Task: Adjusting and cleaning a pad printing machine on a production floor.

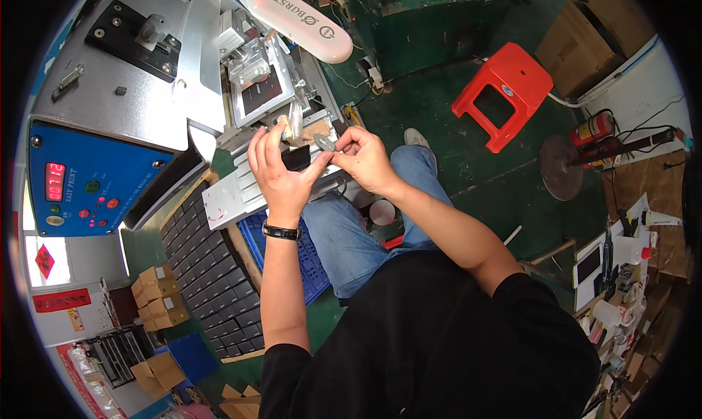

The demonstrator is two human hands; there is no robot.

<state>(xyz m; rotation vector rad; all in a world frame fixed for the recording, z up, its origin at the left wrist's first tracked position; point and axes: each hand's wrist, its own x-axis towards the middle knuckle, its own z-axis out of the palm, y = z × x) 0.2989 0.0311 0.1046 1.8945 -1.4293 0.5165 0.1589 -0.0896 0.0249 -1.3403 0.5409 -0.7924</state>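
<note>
My left hand (276,172), with a dark watch on its wrist, is curved round a black block (297,158). The block shows between its thumb and fingers, over the front of a printing machine's metal fixture. Close by on the right, my right hand (365,161) pinches a small grey flat piece with rounded ends (323,142) between thumb and fingers. The tips of both hands nearly meet at the block's right end. Just beyond them stands the machine's printing plate (262,92), a dark panel in a pale metal frame.
A blue control box (95,179) juts out at left. Rows of black blocks (208,273) fill a board beside a blue plastic crate (313,280). A pale rounded lamp-like head (303,24) hangs above. A red stool (504,90) and a fire extinguisher (591,130) stand right.
</note>
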